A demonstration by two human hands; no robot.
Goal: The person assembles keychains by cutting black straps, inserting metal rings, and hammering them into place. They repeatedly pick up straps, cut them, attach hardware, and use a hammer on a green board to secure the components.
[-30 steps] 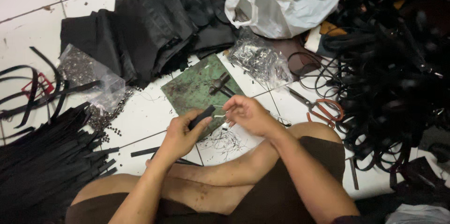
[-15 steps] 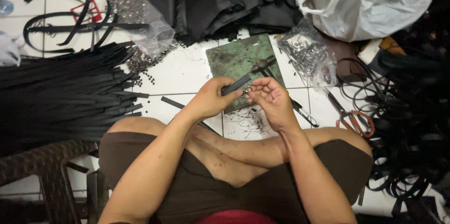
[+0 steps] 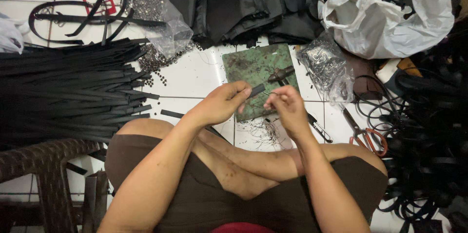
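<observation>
Strap piece held over green plate.
Left hand (image 3: 220, 104) pinches short black strap piece (image 3: 256, 90); right hand (image 3: 287, 106) fingers pressed together on something tiny, can't tell what. Both above green plate's (image 3: 248, 65) near edge, floor centre.

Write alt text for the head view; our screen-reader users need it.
Seated on a white tiled floor, a person's left hand pinches a short black strap while the right hand works at its end, above a green metal plate. A pile of black straps lies alongside.
</observation>
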